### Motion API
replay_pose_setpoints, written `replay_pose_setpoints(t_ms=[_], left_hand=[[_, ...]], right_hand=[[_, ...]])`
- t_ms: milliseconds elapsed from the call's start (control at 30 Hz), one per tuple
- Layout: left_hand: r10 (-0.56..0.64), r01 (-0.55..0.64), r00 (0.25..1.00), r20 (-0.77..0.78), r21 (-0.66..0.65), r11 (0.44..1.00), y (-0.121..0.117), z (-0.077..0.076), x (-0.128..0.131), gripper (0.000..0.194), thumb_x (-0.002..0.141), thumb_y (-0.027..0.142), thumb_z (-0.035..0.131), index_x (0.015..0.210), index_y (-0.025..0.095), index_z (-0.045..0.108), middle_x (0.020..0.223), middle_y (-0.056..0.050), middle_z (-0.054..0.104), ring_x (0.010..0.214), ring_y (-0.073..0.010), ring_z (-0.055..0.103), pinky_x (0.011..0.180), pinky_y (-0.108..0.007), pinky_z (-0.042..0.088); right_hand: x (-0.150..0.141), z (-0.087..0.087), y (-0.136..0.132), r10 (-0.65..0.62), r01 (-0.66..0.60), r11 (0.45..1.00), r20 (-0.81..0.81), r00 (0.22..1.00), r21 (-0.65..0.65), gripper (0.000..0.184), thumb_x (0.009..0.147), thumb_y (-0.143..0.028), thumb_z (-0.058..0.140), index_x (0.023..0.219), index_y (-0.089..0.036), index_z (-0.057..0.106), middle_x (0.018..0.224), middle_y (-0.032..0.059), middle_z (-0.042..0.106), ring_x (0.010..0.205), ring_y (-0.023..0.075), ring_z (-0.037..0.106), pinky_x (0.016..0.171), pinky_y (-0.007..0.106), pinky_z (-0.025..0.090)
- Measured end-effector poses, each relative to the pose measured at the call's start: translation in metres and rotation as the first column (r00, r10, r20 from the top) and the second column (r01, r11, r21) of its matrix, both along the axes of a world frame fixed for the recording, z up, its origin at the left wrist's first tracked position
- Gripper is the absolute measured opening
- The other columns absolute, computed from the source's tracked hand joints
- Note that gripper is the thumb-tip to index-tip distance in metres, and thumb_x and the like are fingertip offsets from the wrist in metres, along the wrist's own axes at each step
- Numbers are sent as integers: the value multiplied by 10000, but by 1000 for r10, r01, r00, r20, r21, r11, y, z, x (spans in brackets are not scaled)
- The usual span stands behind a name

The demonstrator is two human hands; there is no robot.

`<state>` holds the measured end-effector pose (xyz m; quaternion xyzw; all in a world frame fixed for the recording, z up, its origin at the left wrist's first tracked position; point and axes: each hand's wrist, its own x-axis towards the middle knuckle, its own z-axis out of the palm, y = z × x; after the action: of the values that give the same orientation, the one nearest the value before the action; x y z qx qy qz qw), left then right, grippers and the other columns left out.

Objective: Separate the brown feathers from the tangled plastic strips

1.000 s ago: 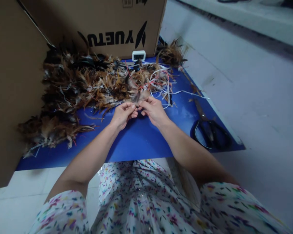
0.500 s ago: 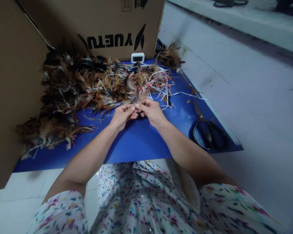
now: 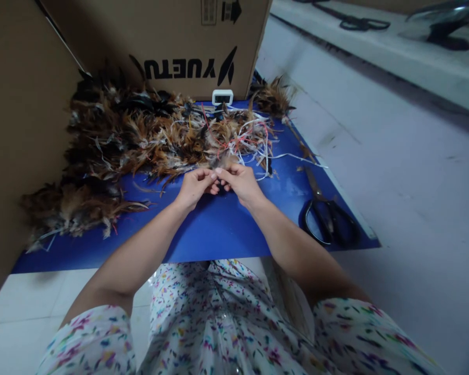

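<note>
My left hand (image 3: 197, 188) and my right hand (image 3: 240, 183) meet over the front middle of the blue tabletop (image 3: 219, 229). Thumbs and fingertips of both are pinched together on a small tuft of brown-grey feathers (image 3: 223, 160), whose lower ends the fingers hide. Just beyond lies a broad heap of brown and black feathers (image 3: 140, 130). White and red strings (image 3: 254, 136) tangle over its right end. A separate feather bunch (image 3: 78, 208) rests at the left front.
Black-handled scissors (image 3: 328, 221) lie near the table's right edge. A small white digital display (image 3: 222, 97) stands before a cardboard box (image 3: 195, 31). Another cardboard panel (image 3: 19, 130) borders the left. Another feather bunch (image 3: 273, 96) sits back right, by the wall. More scissors (image 3: 363, 23) lie on a ledge.
Both hands stay pinched together at nearly the same spot, with slight finger movement on the feather tuft. The view has tilted a little, bringing more of the ledge into sight.
</note>
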<state>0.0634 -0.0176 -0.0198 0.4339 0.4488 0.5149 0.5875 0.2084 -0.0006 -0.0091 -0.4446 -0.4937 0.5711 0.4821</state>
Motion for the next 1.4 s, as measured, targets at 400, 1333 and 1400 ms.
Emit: replay_pose_setpoints(t_ms=[400, 1333, 1400], left_hand=[[-67, 67, 998, -7, -1, 998, -1, -1, 0, 507, 591, 526, 908, 736, 110, 657, 632, -2, 666, 472, -67, 594, 474, -195, 506], [388, -389, 921, 42, 173, 905, 12, 17, -22, 304, 754, 402, 834, 763, 178, 629, 643, 42, 651, 427, -30, 493, 414, -167, 392], [355, -356, 934, 40, 174, 918, 11, 14, -19, 325, 742, 417, 841, 759, 172, 628, 636, 38, 649, 425, -32, 489, 413, -170, 391]], right_hand=[[2, -1, 1, -36, 32, 999, 92, 995, 39, 308, 739, -361, 804, 622, -178, 586, 507, -59, 546, 440, 48, 460, 445, 208, 371], [31, 3, 17, -75, -148, 972, 837, 542, 183, 286, 799, -107, 723, 581, -210, 569, 598, -2, 560, 597, 146, 521, 657, 303, 357], [33, 8, 15, -60, -157, 970, 809, 585, 185, 263, 812, -120, 716, 602, -206, 584, 607, -3, 565, 603, 144, 523, 663, 303, 359]])
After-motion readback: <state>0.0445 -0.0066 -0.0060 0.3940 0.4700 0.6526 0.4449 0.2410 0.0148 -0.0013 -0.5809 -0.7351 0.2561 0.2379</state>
